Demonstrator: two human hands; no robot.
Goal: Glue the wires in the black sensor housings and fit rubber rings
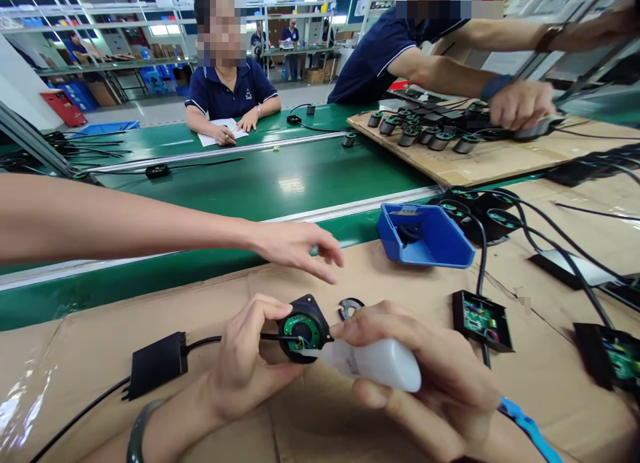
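Between the thumb and fingers of my left hand (250, 356) sits a black round housing (307, 309) with a flanged edge and a ring-shaped green circuit board inside. A black cable runs from it past my left hand to a flat black box (156, 365). My right hand (430, 363) is closed around a translucent white squeeze bottle (383, 364), tilted so its nozzle points at the wires on the board. Whether the tip touches them I cannot tell. Just beyond, a black ring-shaped part (350, 307) lies on the cardboard, partly hidden by my right hand.
A co-worker's hand (300, 246) reaches in from the left above the housing. Behind stands a blue bin (425, 236) with black parts. An open black box with a circuit board (483, 319) and cables lie right. Across the green conveyor (240, 183), two people work.
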